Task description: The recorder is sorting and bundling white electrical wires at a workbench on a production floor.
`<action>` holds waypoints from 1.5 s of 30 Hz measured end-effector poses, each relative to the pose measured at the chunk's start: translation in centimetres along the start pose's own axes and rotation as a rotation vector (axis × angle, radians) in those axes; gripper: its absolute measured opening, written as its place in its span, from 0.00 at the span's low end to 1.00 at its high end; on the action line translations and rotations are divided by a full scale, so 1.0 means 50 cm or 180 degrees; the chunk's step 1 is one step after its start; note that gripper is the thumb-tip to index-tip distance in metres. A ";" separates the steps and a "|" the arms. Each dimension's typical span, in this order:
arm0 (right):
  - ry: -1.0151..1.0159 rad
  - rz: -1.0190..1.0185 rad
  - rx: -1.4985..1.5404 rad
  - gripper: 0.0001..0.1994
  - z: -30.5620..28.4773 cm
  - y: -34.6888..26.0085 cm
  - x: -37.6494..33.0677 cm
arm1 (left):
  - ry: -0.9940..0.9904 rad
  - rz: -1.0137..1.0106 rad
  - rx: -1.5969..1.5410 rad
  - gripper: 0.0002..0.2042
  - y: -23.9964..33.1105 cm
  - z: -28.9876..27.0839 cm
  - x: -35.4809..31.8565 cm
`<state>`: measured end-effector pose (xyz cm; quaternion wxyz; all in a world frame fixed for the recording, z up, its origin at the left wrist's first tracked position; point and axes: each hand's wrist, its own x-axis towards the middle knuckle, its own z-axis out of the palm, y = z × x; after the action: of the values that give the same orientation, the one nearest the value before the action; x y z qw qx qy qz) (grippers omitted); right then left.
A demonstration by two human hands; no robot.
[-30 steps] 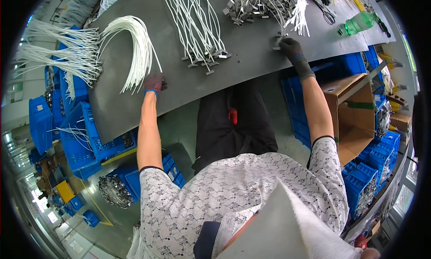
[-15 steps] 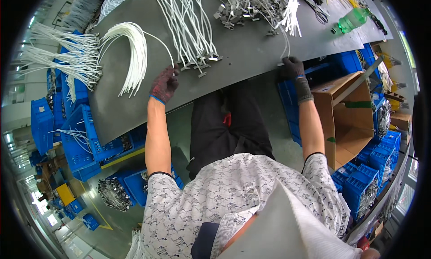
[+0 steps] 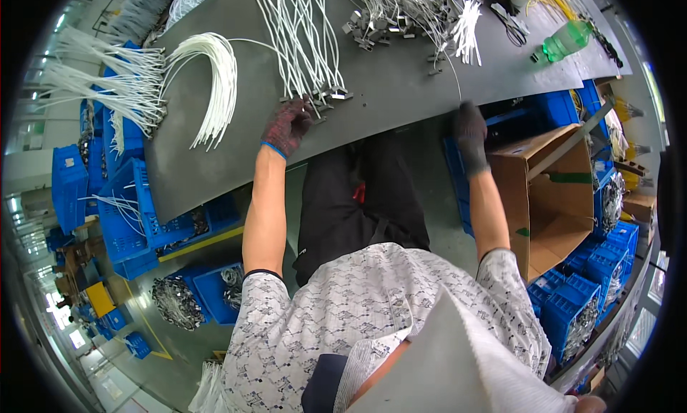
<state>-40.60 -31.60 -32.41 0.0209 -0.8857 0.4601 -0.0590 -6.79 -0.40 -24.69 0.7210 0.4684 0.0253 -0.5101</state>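
Note:
My left hand (image 3: 288,125), in a dark red and black glove, is at the table's front edge with its fingers closed. A white cable (image 3: 252,41) runs from the curved bundle of white cables (image 3: 223,91) toward its fingertips. Right by these fingers are the metal connector ends (image 3: 335,94) of a spread of white cables (image 3: 304,33). My right hand (image 3: 470,130), in a dark glove and blurred, is just off the table edge to the right. Its fingers look closed on the end of a thin grey cable (image 3: 455,73) leading from the pile of grey cables with metal connectors (image 3: 386,25).
The grey table (image 3: 193,177) holds short white strips (image 3: 467,30) and a green bottle (image 3: 565,41). White cables (image 3: 107,80) hang over a blue crate at left. An open cardboard box (image 3: 562,205) stands at right by blue crates (image 3: 572,305).
My left hand has moved right, up to the connector ends, drawing the white cable along. My right hand has come slightly nearer to me, and the grey cable by it now hangs straighter.

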 end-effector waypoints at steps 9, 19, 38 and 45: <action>-0.2765 0.0284 0.0225 0.12 0.243 0.255 -0.899 | -0.0617 -0.0132 -0.0039 0.07 -0.083 0.162 0.102; -0.1157 0.0152 0.1234 0.09 0.094 0.052 -0.740 | -0.0089 0.0584 0.0076 0.06 -0.305 0.380 0.070; -0.1967 -0.0558 0.0455 0.09 0.120 0.138 -0.748 | -0.0716 0.0925 0.2621 0.10 -0.243 0.216 -0.007; -0.0161 -0.0217 0.2799 0.14 -0.195 -0.189 -0.408 | -0.0975 0.0719 0.1540 0.10 -0.280 0.254 -0.054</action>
<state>-45.73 -9.32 -23.59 0.4050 -0.8085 0.3610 -0.2281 -24.34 -7.98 -25.30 0.6361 0.5439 -0.2581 -0.4826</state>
